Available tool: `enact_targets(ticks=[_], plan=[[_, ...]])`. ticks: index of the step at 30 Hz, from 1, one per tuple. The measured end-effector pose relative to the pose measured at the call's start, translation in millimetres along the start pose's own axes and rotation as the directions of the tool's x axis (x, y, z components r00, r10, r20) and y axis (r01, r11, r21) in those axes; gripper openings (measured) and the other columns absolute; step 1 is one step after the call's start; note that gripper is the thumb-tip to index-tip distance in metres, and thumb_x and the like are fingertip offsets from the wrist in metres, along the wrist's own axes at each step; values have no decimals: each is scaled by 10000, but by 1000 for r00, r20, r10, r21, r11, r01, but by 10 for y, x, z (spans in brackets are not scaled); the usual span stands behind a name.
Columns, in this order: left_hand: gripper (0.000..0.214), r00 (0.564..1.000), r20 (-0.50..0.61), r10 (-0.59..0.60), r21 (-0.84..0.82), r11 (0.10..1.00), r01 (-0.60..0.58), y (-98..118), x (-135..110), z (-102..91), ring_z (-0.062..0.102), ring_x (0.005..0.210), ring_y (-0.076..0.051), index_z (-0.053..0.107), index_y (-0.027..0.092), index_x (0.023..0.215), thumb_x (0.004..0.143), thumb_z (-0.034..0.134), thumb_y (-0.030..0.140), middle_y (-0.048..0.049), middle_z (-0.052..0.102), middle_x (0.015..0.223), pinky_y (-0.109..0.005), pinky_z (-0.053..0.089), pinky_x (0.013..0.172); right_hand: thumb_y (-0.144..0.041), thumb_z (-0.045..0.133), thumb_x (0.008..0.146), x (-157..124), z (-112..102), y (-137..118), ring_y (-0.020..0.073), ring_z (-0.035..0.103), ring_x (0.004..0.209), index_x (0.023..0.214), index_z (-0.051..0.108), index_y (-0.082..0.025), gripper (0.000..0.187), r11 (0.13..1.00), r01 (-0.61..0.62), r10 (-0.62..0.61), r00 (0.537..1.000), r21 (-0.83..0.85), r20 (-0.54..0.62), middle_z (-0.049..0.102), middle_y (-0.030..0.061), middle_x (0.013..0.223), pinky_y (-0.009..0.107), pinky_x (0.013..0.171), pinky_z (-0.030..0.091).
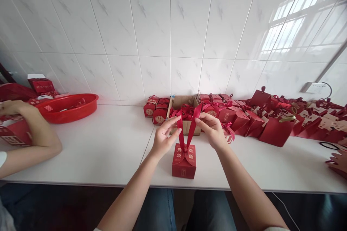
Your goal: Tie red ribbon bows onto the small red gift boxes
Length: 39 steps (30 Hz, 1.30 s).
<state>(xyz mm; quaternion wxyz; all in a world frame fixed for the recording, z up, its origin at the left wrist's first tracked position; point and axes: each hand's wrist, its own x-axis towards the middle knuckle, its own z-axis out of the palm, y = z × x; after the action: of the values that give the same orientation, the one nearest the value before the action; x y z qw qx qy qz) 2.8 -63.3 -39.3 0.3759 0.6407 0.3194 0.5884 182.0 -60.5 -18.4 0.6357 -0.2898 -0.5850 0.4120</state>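
A small red gift box with pale printed characters stands near the front edge of the white table. From its top rises a red ribbon, its two ends drawn up and apart in a V. My left hand pinches the left end between thumb and fingers. The right end is pinched in my right hand, level with the other. Just behind my hands is an open cardboard box holding a heap of red ribbons.
Finished-looking red boxes crowd the right side along the tiled wall. Two round-fronted red boxes flank the carton's left. A red plastic basin lies further left, beside a co-worker's arm. A socket strip is on the wall.
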Motion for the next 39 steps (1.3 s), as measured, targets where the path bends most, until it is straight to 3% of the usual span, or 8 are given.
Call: enact_targets(ticks=[5,8,12,17,22,27,30,39], plan=[[364,992,112,-61,166,985,42,-15,-2,-104,627,897,-199,619,252,1136,779,623,318,-72,632,1100,-296,499,770,-356,523,786,-119,-250,57,90,363,448,707,472,-216,169,969,-185,174,982,166,77,433,-46,559,230,437,298],[264,957,274,-99,404,914,-22,-103,0,-186,620,859,-211,691,255,973,715,655,298,-56,650,997,-282,471,739,-387,498,822,-304,-396,126,66,268,414,690,482,-204,226,958,-284,285,951,-31,116,405,-55,545,215,397,206],[152,910,347,-225,624,780,-44,-268,7,-235,593,672,-213,703,269,759,612,671,253,-34,677,780,-266,385,574,-388,707,690,-544,-387,323,151,549,691,932,630,-231,298,866,-108,206,967,-489,151,627,30,892,255,559,423],[113,852,373,-367,750,660,-43,-348,4,-182,505,479,-178,617,244,555,600,675,330,-10,617,553,-257,279,475,-395,706,696,-656,-238,615,259,599,997,1131,625,-293,455,779,7,179,956,-627,233,602,63,1194,368,824,474],[92,712,510,-482,689,724,-4,-328,-10,-108,514,529,-162,584,217,629,651,607,304,5,606,602,-246,301,473,-409,712,690,-642,-179,744,280,600,1030,1207,592,-301,542,735,-14,260,929,-678,262,559,77,1275,382,857,467],[157,643,594,-484,563,821,98,-332,-20,-45,561,701,-166,564,188,798,646,594,212,-11,627,799,-239,393,582,-413,679,713,-616,-159,747,257,609,1007,1177,611,-257,495,674,-32,348,895,-738,279,532,81,1288,357,859,474],[119,653,598,-465,557,827,78,-356,-27,-47,521,684,-147,526,181,753,654,586,209,4,578,760,-232,375,580,-431,675,713,-612,-161,743,244,612,997,1175,607,-258,498,665,-45,364,891,-745,271,527,73,1291,346,858,478],[339,786,387,-483,585,787,195,-551,-178,-202,389,591,-108,445,175,608,621,683,417,56,418,607,-223,280,534,-479,633,747,-653,-189,773,247,593,1036,1242,561,-264,544,665,-71,377,891,-743,252,502,79,1318,360,880,472]])
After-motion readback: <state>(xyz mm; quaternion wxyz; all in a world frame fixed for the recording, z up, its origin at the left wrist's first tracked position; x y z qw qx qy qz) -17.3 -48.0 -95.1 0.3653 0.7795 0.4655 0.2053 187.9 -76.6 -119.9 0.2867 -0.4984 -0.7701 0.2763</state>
